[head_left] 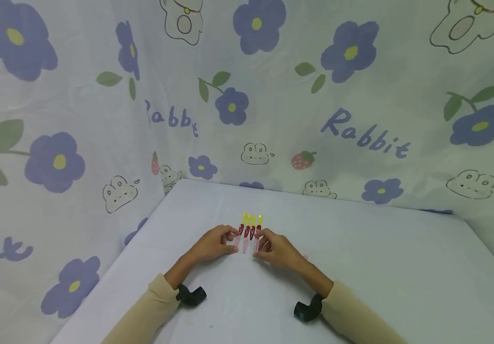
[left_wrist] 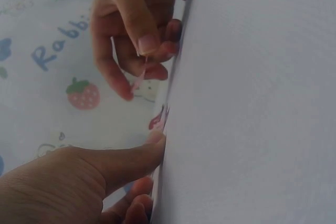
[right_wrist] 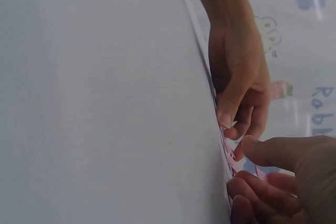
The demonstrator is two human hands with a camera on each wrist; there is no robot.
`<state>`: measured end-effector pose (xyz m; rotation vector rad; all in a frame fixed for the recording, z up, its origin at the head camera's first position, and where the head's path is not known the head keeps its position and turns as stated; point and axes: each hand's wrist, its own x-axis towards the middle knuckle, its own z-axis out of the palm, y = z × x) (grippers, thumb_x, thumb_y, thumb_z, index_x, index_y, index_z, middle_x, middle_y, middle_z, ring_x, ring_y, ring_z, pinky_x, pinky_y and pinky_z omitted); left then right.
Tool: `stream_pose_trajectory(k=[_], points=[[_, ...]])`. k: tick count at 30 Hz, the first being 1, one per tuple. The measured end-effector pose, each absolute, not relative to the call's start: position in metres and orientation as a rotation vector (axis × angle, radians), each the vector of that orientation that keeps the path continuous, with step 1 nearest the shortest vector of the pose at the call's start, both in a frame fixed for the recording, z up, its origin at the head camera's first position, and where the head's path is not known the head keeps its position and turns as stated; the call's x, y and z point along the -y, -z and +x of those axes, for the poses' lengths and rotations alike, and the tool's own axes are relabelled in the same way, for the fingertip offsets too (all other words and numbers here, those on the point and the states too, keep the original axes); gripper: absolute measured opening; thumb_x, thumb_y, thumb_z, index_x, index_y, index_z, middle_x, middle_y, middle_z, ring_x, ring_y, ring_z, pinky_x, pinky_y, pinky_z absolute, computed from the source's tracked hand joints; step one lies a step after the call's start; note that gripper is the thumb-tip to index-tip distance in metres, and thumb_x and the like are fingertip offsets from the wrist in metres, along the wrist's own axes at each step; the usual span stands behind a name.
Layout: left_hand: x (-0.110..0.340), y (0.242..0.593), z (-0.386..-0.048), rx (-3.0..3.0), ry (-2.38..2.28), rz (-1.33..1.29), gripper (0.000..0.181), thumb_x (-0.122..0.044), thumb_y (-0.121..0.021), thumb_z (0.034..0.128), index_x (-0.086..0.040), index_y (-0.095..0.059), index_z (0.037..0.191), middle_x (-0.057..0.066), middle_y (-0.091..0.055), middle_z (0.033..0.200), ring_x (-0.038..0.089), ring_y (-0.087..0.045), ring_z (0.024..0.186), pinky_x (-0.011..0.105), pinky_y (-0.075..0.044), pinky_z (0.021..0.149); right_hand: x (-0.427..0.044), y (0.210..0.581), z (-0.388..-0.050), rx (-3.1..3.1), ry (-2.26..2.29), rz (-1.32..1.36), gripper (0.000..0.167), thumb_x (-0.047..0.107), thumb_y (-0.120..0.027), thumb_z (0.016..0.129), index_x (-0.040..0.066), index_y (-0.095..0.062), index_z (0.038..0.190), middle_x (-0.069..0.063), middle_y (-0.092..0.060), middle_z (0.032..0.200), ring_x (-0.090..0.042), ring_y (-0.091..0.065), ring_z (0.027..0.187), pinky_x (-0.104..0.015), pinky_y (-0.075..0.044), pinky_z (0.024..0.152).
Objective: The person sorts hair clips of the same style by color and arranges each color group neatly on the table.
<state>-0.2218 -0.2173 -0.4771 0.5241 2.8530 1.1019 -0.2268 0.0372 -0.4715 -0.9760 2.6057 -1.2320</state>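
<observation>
Small teardrop-shaped hair clips lie in rows on the white table, with yellow clips (head_left: pixel 250 220) farthest away, dark red clips (head_left: pixel 247 232) in the middle and pink ones nearest. One pink hair clip (head_left: pixel 245 245) lies between the two hands. At the left end of the pink row, my left hand (head_left: pixel 216 243) holds a pink hair clip (head_left: pixel 237 240) by its ends, between thumb and index finger. My right hand (head_left: pixel 276 249) pinches another pink hair clip (left_wrist: pixel 138 80) below the right-hand red clip. Fingers partly cover both held clips.
The white tabletop (head_left: pixel 384 267) stretches to both sides. A printed cloth (head_left: pixel 273 129) with flowers and rabbits hangs behind and to the left. Black wrist bands (head_left: pixel 191 295) sit at both sleeve cuffs.
</observation>
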Motion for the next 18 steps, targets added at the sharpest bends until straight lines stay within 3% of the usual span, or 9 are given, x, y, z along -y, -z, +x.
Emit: stream_pose_trajectory(k=[6,12,18], points=[[0.213,0.482,-0.224,-2.834,-1.112,0.499,0.039,-0.024,-0.081,0.0849,-0.017,-0.067,0.121,-0.003,-0.059,0.096,0.01,-0.052,0.078,0.025,-0.043,0.069,-0.032,0.478,-0.229,-2.686,1.174,-0.973,0.049,0.019,-0.083,0.082,0.003,-0.06,0.122,-0.001,-0.057,0.099,-0.009,-0.052,0.081,-0.019,-0.047,0.069],[0.21,0.483,-0.223,-2.838,-1.1,0.516,0.04,-0.026,-0.08,0.0857,-0.017,-0.066,0.122,-0.003,-0.06,0.097,0.01,-0.053,0.079,0.025,-0.044,0.07,-0.027,0.484,-0.228,-2.764,1.079,-0.875,0.048,0.025,-0.084,0.081,0.009,-0.061,0.121,0.0,-0.047,0.093,-0.012,-0.046,0.082,-0.02,-0.041,0.067],[0.215,0.478,-0.222,-2.865,-1.083,0.489,0.039,-0.023,-0.081,0.0848,-0.016,-0.067,0.121,-0.003,-0.06,0.096,0.01,-0.053,0.079,0.025,-0.044,0.07,-0.02,0.483,-0.233,-2.788,1.059,-0.909,0.046,0.027,-0.084,0.081,0.009,-0.063,0.119,-0.001,-0.045,0.09,-0.012,-0.044,0.078,-0.022,-0.038,0.064]])
